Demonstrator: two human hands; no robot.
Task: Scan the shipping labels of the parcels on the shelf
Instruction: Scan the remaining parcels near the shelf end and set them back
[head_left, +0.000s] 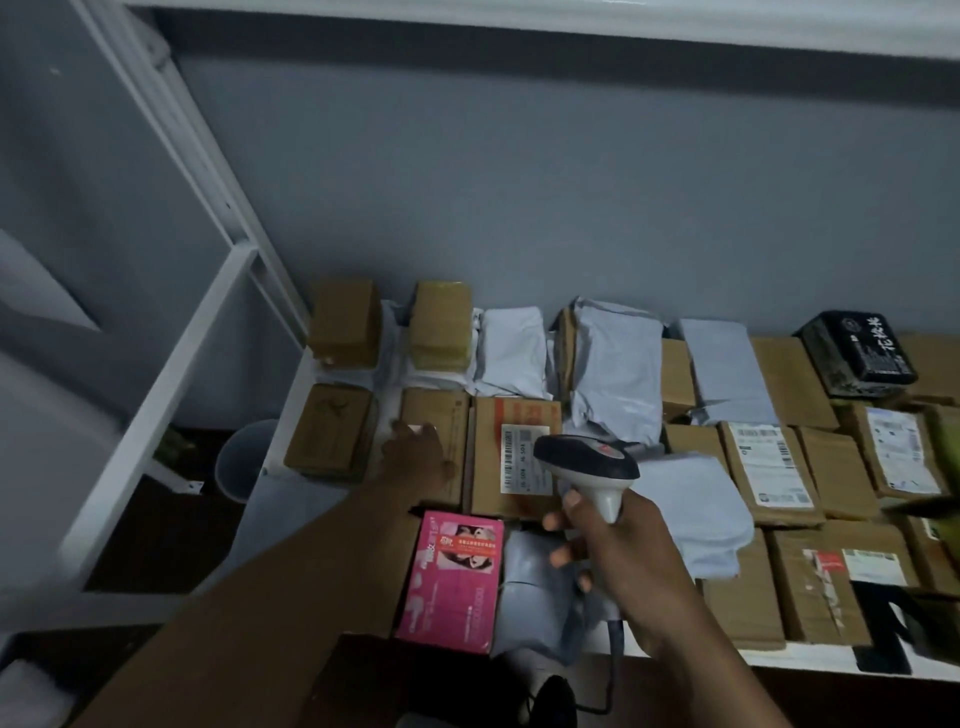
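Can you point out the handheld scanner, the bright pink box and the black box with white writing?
grey-and-white handheld barcode scanner (587, 460), head view, on its dark head.
bright pink printed box (452, 582), head view, middle of its top face.
black box with white writing (857, 353), head view, on its top face.

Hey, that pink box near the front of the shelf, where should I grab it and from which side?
Grip the pink box across its two long sides, coming down from above at its near end. It lies flat with its long axis running front to back; the left arm crosses its far left corner, and a grey mailer crowds its right side, so probably slip the fingers in there carefully.
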